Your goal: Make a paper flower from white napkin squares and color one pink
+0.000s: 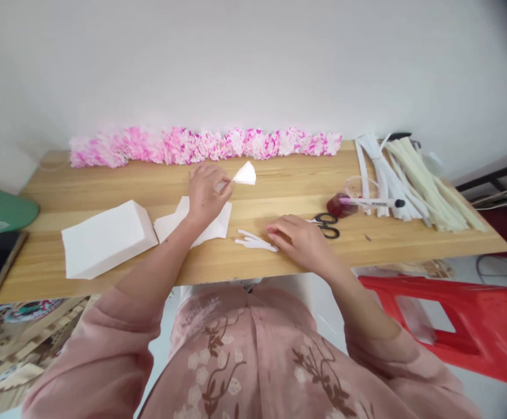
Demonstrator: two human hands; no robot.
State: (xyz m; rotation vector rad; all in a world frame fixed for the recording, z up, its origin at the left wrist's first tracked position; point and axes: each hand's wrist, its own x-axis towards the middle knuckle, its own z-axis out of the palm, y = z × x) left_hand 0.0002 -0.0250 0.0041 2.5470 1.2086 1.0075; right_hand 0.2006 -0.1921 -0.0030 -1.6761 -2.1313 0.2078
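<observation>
Pink sleeves (105,343) run out over the table (279,192), where my left hand (207,195) pinches a folded tissue fan (245,174) by its narrow end, likely keeping the pleats gathered, while my right hand (301,241) rests loosely open and empty against cut paper strips (255,241) beside the scissors (328,226)
</observation>
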